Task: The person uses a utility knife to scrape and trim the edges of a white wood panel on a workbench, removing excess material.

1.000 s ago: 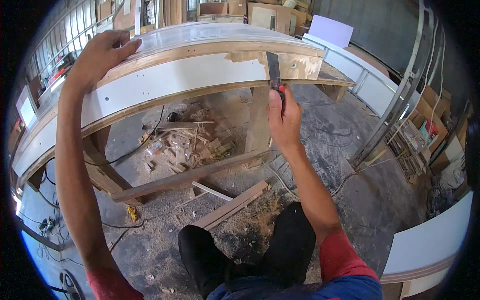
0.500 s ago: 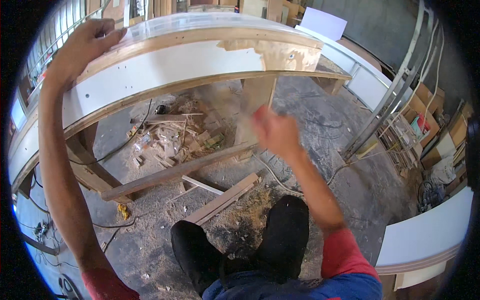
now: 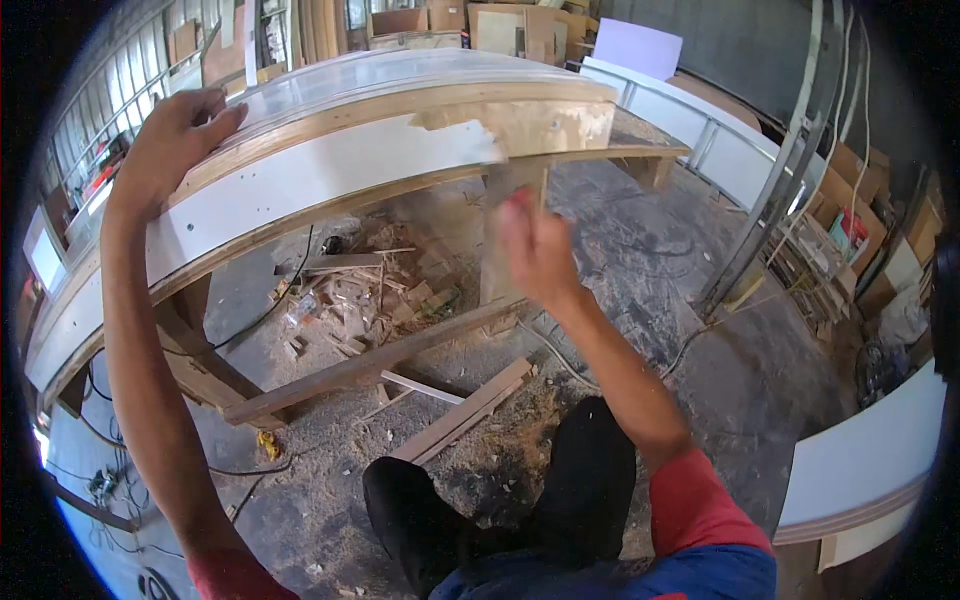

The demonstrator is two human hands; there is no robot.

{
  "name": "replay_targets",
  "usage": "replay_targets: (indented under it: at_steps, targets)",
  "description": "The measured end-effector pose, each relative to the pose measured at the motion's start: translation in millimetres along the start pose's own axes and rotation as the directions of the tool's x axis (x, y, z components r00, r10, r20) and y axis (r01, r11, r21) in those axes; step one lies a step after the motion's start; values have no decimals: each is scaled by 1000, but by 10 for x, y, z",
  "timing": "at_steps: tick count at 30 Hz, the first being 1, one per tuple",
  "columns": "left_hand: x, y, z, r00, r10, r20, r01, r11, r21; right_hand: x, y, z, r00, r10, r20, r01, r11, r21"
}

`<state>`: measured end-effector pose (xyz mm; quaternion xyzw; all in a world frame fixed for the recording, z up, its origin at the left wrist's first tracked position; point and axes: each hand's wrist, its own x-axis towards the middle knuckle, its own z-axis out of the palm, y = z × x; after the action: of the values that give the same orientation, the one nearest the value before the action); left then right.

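Note:
A long curved panel (image 3: 330, 165), white on its face with bare wood edges, lies across a wooden bench in front of me. My left hand (image 3: 188, 140) rests on its top edge at the left, thumb apart from the bent fingers. Toward the panel's right end, a patch of bare, partly shiny wood (image 3: 545, 124) borders the white with a ragged line. Just below that line, my right hand (image 3: 538, 248) is closed around a red-handled tool (image 3: 518, 198). Motion blurs the tool's working end, so its kind cannot be made out.
Beneath the bench lie wood scraps (image 3: 365, 295), sawdust and a low wooden crossbar (image 3: 375, 362). Loose strips (image 3: 470, 410) lie before my knees. A metal post (image 3: 765, 230) and cables stand at right, near stacked boards. A white panel (image 3: 860, 460) sits at lower right.
My right hand has shifted slightly left and up with the red-handled tool. The view has turned a little; my left hand stays on the panel's edge.

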<state>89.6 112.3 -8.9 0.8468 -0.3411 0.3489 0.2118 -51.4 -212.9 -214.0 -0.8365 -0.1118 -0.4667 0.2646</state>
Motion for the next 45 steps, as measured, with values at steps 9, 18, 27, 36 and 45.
replay_targets:
  at_steps: [9, 18, 27, 36, 45]
  targets:
    - [57, -76, -135, 989, -14, 144, 12, 1000, 15, -1351, -31, 538, 943, 301, 144, -332, 881, 338]
    - [-209, 895, 135, 931, 353, -95, -353, 935, 12, -1912, 292, 790, 639, 724, 259, -589, 244, 770]
    - [211, 2118, 746, 910, 262, 321, -320, 937, 141, -1973, 563, 719, 615, 736, 283, -758, 453, 470]
    - [354, 2294, 1022, 919, 386, 81, -394, 907, 147, -1887, 584, 572, 648, 730, 215, -707, 472, 527]
    - [491, 2404, 1068, 949, 271, 164, -297, 941, 163, -1941, 659, 743, 673, 713, 199, -713, 552, 432]
